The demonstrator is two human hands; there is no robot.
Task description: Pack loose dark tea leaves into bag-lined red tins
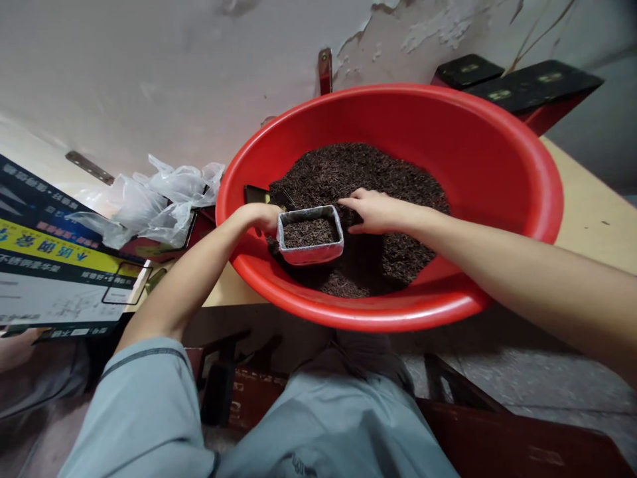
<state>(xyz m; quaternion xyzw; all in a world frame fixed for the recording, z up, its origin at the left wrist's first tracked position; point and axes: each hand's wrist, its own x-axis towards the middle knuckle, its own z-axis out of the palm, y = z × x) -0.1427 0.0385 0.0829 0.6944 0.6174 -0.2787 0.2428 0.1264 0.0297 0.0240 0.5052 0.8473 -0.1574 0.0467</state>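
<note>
A wide red plastic basin holds a heap of dark, thin, dry bits that look like loose tea leaves. My left hand grips the left end of a small rectangular tin lined with a clear plastic bag, tilted slightly towards me. More of the same leaves lie inside the tin. Just right of the tin, my right hand is over the heap, index finger stretched out and thumb apart, nothing visible between them. A dark lid-like piece rests in the basin behind my left hand.
Black-topped red boxes stand behind the basin at right. Left of it, clear plastic bags lie on more boxes. A printed carton fills the left side, with another person's hand beneath it. The pale tabletop supports the basin.
</note>
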